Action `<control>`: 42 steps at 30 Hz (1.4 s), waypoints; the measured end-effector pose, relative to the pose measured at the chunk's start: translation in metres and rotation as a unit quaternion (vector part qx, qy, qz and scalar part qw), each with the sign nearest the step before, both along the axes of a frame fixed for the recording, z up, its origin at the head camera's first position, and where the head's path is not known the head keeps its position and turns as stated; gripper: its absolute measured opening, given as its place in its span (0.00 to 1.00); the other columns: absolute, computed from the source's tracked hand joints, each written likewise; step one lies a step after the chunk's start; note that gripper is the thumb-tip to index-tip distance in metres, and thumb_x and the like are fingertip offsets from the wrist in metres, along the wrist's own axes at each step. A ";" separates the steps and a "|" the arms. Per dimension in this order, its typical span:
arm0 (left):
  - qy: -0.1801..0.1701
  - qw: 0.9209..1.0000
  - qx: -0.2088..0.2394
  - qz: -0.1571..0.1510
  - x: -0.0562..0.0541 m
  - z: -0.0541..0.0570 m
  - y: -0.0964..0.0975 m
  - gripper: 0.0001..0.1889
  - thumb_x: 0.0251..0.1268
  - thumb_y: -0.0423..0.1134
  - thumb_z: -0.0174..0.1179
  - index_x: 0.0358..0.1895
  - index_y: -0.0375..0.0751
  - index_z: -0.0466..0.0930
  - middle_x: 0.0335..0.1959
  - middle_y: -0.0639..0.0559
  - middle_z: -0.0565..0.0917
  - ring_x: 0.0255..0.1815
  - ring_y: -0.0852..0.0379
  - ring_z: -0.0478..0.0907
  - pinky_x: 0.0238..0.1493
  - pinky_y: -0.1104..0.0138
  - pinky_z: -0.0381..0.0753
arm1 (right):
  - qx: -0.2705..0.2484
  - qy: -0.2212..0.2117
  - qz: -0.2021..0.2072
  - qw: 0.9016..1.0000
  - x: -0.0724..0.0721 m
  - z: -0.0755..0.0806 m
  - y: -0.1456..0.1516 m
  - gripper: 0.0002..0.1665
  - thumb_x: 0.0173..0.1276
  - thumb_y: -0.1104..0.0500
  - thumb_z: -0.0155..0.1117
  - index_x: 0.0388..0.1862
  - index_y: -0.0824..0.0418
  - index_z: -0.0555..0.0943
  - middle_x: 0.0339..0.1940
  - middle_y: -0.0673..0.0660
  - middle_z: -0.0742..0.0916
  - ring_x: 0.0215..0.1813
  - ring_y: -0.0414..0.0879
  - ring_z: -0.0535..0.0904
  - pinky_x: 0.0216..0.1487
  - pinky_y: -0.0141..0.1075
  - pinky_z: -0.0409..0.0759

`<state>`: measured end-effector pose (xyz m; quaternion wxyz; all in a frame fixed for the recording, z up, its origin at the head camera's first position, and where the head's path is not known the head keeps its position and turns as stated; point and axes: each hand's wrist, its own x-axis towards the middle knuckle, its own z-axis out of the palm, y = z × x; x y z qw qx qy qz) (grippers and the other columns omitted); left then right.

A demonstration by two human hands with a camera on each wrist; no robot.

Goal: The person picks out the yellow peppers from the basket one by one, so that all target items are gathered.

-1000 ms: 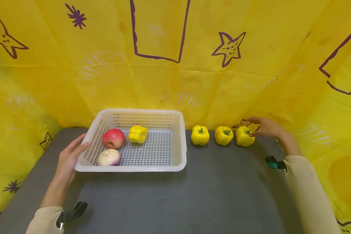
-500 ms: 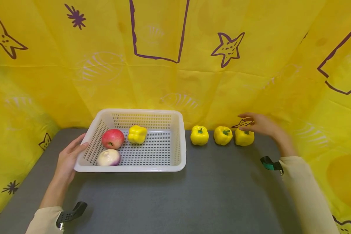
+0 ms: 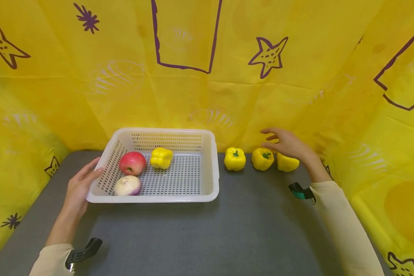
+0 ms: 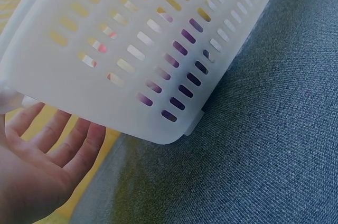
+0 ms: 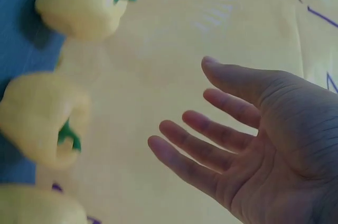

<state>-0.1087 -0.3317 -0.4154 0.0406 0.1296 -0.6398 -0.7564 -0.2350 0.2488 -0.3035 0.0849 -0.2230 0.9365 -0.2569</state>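
**Right grip (image 3: 285, 143) hangs bare by the middle bell pepper (image 3: 262, 160)!**

And here you are: right grip well open, fingers parted and gently bent, nothing in it. The wrist view shows a gap between your hand and every pepper, though I can't judge your height above them. The middle one sits by your fingertips, towards you. The right-hand bell pepper (image 3: 287, 164) is half hidden under your palm side; the left-hand bell pepper (image 3: 234, 159) stands beyond your fingertips, all three yellow and on the tabletop (image 3: 179, 237).

Across to your left grip (image 3: 80, 183): thumb at the rim, fingers round the end of the white plastic basket (image 3: 158, 199). Just inside from that thumb lies the apple (image 3: 132, 163), the purple-and-white bulb (image 3: 127, 186) is nearer you, and a loose yellow pepper (image 3: 161, 158) is farther in.

If you close on a pepper, I'd line up over its middle first, spread thumb and fingers past the lobes, then squeeze lightly; that glossy skin might slip. Watch your knuckles against its neighbours. A firm left hold should stop the basket skidding.
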 end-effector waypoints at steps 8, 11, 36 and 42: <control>-0.006 1.000 -0.002 0.001 0.001 0.000 0.000 0.31 0.69 0.43 0.61 0.74 0.55 0.64 0.38 0.71 0.84 0.35 0.67 0.84 0.30 0.68 0.84 | -0.015 0.025 0.011 1.000 -0.008 0.000 -0.036 0.34 0.71 0.51 0.63 0.70 0.66 0.68 0.68 0.67 0.73 0.61 0.62 0.77 0.57 0.56 0.76; -0.004 1.000 0.001 -0.001 0.000 0.000 0.000 0.31 0.69 0.43 0.61 0.74 0.55 0.64 0.39 0.71 0.85 0.35 0.67 0.84 0.30 0.68 0.85 | -0.022 0.028 0.011 0.999 -0.012 -0.001 -0.047 0.35 0.70 0.50 0.65 0.70 0.65 0.69 0.68 0.66 0.74 0.61 0.61 0.77 0.57 0.55 0.77; -0.011 1.000 -0.008 0.004 0.000 0.000 -0.001 0.32 0.69 0.45 0.61 0.74 0.55 0.63 0.39 0.71 0.84 0.35 0.68 0.83 0.31 0.68 0.84 | -0.053 0.010 0.003 0.999 -0.020 -0.002 -0.147 0.33 0.71 0.47 0.62 0.68 0.64 0.71 0.63 0.65 0.79 0.57 0.58 0.80 0.50 0.46 0.82; -0.001 1.000 0.004 0.004 0.001 0.000 -0.001 0.31 0.68 0.43 0.62 0.74 0.54 0.65 0.39 0.70 0.85 0.35 0.67 0.84 0.31 0.69 0.84 | -0.034 0.012 0.020 0.999 -0.019 -0.008 -0.172 0.34 0.72 0.46 0.61 0.69 0.65 0.70 0.63 0.65 0.79 0.58 0.58 0.79 0.56 0.47 0.78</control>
